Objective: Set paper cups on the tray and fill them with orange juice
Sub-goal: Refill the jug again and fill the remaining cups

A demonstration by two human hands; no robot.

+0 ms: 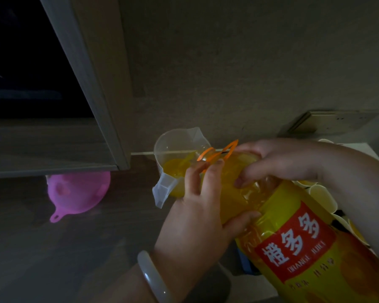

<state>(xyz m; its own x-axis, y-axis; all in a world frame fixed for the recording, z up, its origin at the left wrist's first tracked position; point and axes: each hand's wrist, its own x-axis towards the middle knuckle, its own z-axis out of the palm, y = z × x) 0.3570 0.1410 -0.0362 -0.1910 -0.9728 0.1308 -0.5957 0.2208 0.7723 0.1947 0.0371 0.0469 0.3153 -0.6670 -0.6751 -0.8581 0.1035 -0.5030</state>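
Note:
A large orange juice bottle (293, 232) with a red label lies tilted, its neck over a clear plastic measuring jug (175, 149). Juice sits in the jug's bottom. My left hand (197, 215) grips the bottle's shoulder from below, thumb on one side and fingers curled up near the neck. My right hand (280, 162) grips the shoulder from above. An orange carry ring hangs at the neck. White paper cups (322, 193) show behind the bottle at the right, mostly hidden. No tray is plainly visible.
A pink silicone funnel (77, 193) lies on the dark wooden counter (53, 248) at the left. A cabinet edge (85, 84) runs overhead at the upper left. A wall socket (333, 122) sits at the right on the grey wall.

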